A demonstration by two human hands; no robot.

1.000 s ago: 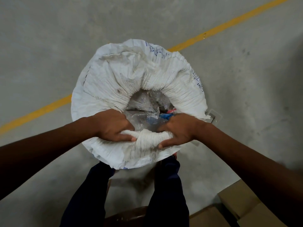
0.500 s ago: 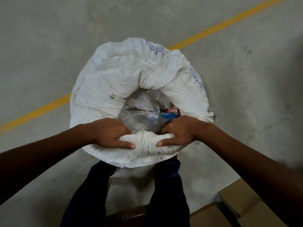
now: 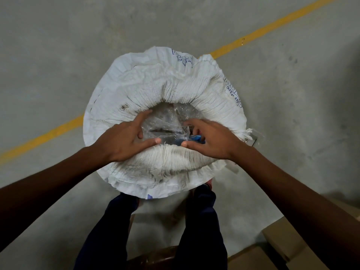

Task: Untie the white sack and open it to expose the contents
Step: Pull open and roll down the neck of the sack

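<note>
Both hands are spread open over the sack mouth, not gripping anything rn: left hand point(image 3: 127, 139) has fingers splayed at the near-left rim, right hand point(image 3: 209, 140) w/ curled, loose fingers at the near-right rim, a bit blurred. White sack point(image 3: 171, 90) stands upright on the concrete floor point(image 3: 58, 55) right in front of the person's legs point(image 3: 200, 221), top rolled down & bunched into a thick ring. Clear plastic point(image 3: 165, 123) shows inside, plus something blue point(image 3: 191, 141) under the right fingers. Yellow line point(image 3: 272, 28) runs diagonally behind it, cardboard boxes point(image 3: 288, 244) bottom right
</note>
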